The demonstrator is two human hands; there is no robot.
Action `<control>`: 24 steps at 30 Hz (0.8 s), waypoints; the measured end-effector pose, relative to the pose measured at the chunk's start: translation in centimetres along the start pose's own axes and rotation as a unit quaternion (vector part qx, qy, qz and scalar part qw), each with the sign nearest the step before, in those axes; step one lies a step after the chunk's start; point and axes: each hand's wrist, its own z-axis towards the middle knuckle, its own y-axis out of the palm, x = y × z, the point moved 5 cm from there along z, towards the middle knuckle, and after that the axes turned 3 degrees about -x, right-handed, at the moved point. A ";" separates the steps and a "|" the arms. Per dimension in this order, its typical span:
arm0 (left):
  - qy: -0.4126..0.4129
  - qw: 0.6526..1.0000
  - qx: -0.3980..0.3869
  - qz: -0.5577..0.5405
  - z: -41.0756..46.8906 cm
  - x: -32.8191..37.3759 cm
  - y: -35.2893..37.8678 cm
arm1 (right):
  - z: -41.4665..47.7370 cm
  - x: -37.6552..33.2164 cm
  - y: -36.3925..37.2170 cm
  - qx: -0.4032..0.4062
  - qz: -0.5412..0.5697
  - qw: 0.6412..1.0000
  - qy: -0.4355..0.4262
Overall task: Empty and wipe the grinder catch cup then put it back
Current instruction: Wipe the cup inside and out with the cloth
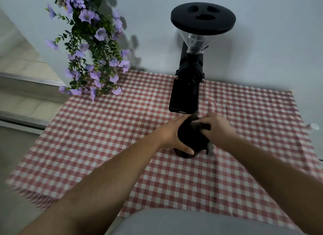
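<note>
The black catch cup (190,138) is held just in front of the black coffee grinder (189,87), above the red checked tablecloth. My left hand (172,135) grips the cup around its left side, thumb along its lower edge. My right hand (217,128) pinches a dark grey cloth (197,123) against the top of the cup; a tail of the cloth hangs down at the cup's right. The cup's inside is hidden by my hands and the cloth.
The grinder with its clear hopper and black lid (203,17) stands against the wall. Purple artificial flowers (94,47) hang at the back left. The checked tablecloth (104,129) covers the table. A small white object (312,126) lies at the right edge.
</note>
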 end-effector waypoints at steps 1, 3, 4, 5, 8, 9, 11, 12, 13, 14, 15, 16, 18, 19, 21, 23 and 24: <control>-0.001 1.000 0.003 0.000 0.1 -0.1 0.0 | -0.1 -0.3 0.8 -0.005 -0.029 0.999 -0.013; 0.001 1.000 0.006 -0.004 0.1 -0.2 0.2 | -1.3 -0.2 1.8 -0.024 -0.035 0.999 -0.029; 0.007 1.000 0.006 -0.001 0.2 -0.1 0.2 | -2.1 -0.1 2.1 -0.041 -0.028 0.998 -0.044; 0.013 1.000 0.004 0.003 0.2 0.0 0.2 | -3.0 0.0 2.3 -0.068 -0.023 0.996 -0.060; 0.020 1.000 -0.003 0.006 0.2 0.0 0.2 | -3.8 0.0 1.4 -0.166 -0.026 0.983 -0.070; 0.015 1.000 -0.004 0.003 0.2 -0.1 0.2 | -3.3 0.1 0.9 -0.180 -0.045 0.981 -0.062; 0.007 1.000 -0.004 -0.001 0.2 -0.4 0.2 | -1.4 0.2 -0.3 -0.150 -0.105 0.981 -0.056; 0.003 1.000 -0.004 0.002 0.2 -0.4 0.2 | -0.6 0.3 -0.5 -0.122 -0.138 0.981 -0.058; -0.002 1.000 0.000 0.007 0.2 -0.6 0.3 | -0.2 0.3 -0.3 -0.099 -0.166 0.979 -0.060; -0.003 1.000 0.005 0.011 0.2 -0.6 0.3 | -0.2 0.5 0.2 -0.090 -0.187 0.976 -0.062; -0.002 1.000 0.011 0.011 0.3 -0.6 0.3 | -0.5 0.9 0.9 -0.092 -0.206 0.972 -0.066; 0.000 1.000 0.017 0.011 0.4 -0.6 0.4 | -1.0 1.2 1.8 -0.101 -0.231 0.965 -0.071; 0.003 0.999 0.026 0.018 0.4 -0.6 0.5 | -2.1 1.6 3.1 -0.117 -0.269 0.953 -0.076; 0.006 0.999 0.029 0.021 0.5 -0.6 0.5 | -2.4 1.5 3.6 -0.118 -0.269 0.953 -0.077; 0.008 0.999 0.033 0.023 0.5 -0.7 0.5 | -2.5 0.9 4.5 -0.131 -0.253 0.955 -0.077; 0.008 0.999 0.028 0.026 0.5 -0.7 0.5 | -2.2 0.3 4.3 -0.171 -0.200 0.963 -0.055; 0.008 0.999 0.025 0.028 0.5 -0.7 0.5 | -1.9 0.2 3.7 -0.196 -0.163 0.966 -0.043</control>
